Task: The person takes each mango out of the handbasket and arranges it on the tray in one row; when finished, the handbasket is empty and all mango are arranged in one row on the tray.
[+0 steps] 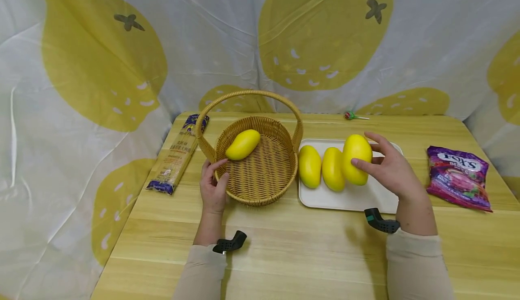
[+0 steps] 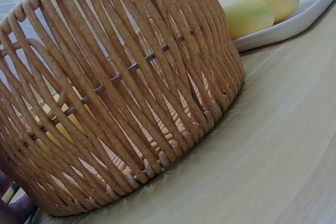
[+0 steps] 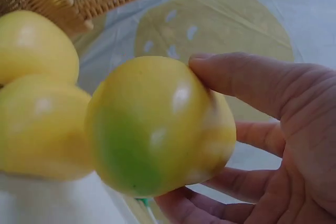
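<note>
Your right hand (image 1: 392,169) grips a smooth, oval yellow mango (image 1: 353,150) over the flat white tray (image 1: 353,199), right of two more mangoes (image 1: 310,166). Hold it snugly, don't squeeze. Your left hand (image 1: 213,192) holds the round, tan woven basket (image 1: 268,173) at its left rim; steady it gently.

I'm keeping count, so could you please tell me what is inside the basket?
One yellow mango lies inside the basket; the part of the woven floor under it is hidden.
</note>
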`<action>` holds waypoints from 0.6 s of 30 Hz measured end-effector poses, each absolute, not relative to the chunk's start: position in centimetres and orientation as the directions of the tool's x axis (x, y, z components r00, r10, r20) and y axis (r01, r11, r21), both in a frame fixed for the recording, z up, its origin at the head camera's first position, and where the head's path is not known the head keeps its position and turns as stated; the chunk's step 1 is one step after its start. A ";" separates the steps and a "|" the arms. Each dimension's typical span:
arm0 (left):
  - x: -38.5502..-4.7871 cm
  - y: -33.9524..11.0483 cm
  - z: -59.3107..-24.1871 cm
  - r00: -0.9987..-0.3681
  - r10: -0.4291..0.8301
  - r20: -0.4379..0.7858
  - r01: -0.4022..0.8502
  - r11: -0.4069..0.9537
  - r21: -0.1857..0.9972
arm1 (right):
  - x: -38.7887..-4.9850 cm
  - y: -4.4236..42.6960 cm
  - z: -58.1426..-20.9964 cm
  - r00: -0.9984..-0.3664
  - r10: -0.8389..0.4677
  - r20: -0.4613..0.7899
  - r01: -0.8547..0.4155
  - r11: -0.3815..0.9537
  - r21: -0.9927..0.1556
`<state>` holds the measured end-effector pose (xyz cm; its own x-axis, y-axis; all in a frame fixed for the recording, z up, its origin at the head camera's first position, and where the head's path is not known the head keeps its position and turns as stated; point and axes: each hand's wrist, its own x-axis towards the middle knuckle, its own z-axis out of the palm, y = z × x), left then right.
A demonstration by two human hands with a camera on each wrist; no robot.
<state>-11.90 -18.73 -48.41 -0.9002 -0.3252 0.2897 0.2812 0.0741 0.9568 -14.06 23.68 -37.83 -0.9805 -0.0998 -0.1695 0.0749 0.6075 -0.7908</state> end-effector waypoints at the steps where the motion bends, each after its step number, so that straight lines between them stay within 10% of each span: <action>1: -11.9 -18.7 -48.4 -0.900 -0.323 0.294 0.287 0.070 0.955 | -14.1 23.9 -38.0 -0.979 -0.097 -0.181 0.087 0.601 -0.794; 18: -12.0 -18.7 -48.5 -0.893 -0.326 0.311 0.310 0.055 0.949 | -15.2 26.7 -40.7 -0.956 -0.073 -0.284 0.179 0.622 -0.762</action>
<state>-12.00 -18.71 -48.49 -0.8927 -0.3264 0.3107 0.3103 0.0548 0.9491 -15.19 26.70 -40.70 -0.9559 -0.0734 -0.2843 0.1790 0.6219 -0.7624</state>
